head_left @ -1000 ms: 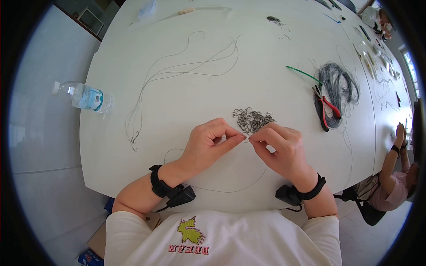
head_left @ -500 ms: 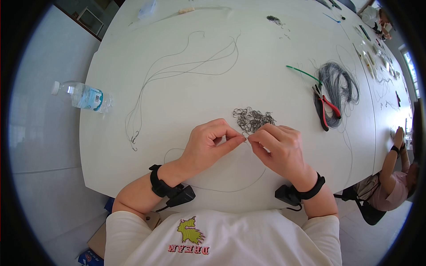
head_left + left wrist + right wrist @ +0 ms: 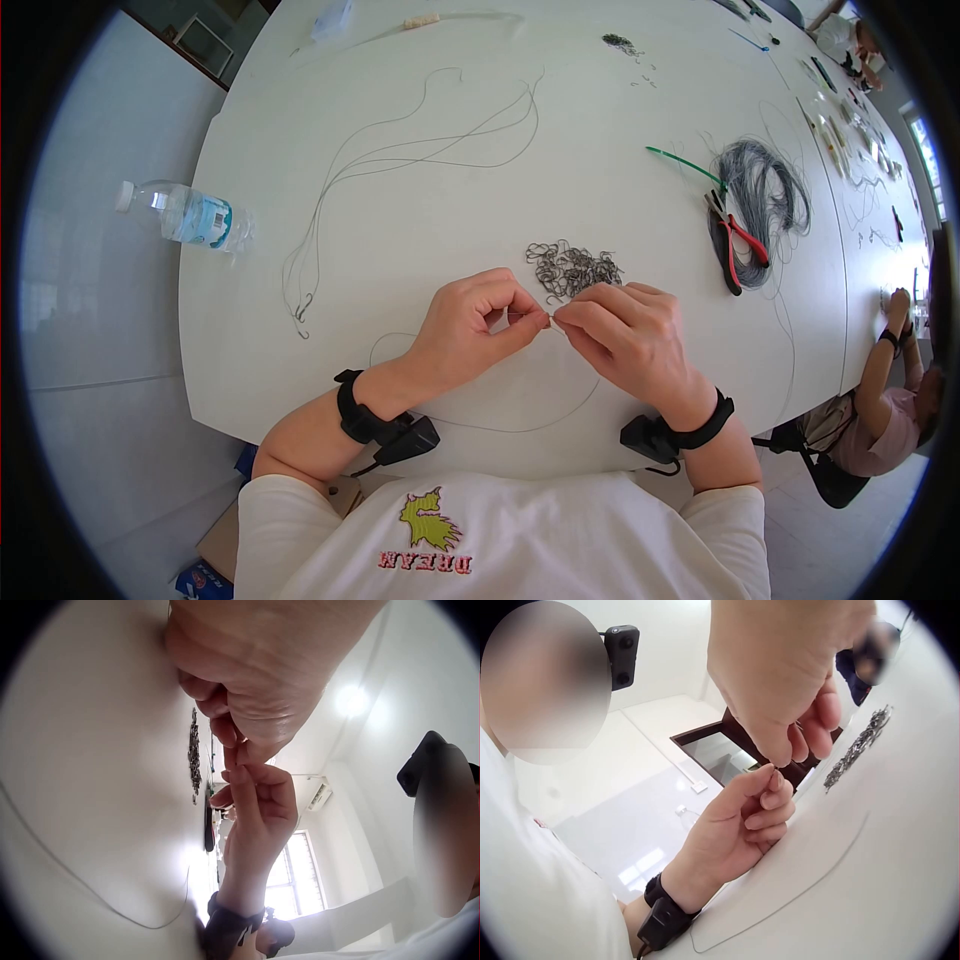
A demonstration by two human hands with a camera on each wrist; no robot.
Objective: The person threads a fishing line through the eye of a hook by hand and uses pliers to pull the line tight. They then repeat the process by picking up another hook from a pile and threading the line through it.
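Two thumb-and-finger pinches, one by the left hand (image 3: 475, 322) and one by the right hand (image 3: 632, 325), meet just below the centre of the head view. Thumb and index finger of each press together on a small item (image 3: 776, 768) between the fingertips, too tiny to identify; the remaining fingers curl inward. Immediately above the fingertips lies a pile of dark metal hooks (image 3: 572, 268). A curved line (image 3: 510, 432) lies on the white table (image 3: 450, 225) below the hands. Left of centre, long strands (image 3: 331, 182) extend down to a few hooks (image 3: 303, 312). At right, red-and-black pliers (image 3: 748, 238) lie against a grey bundle of line (image 3: 762, 180), with a green strip (image 3: 685, 165) to its upper left. A clear bottle (image 3: 205, 220) lies on its side, far left.
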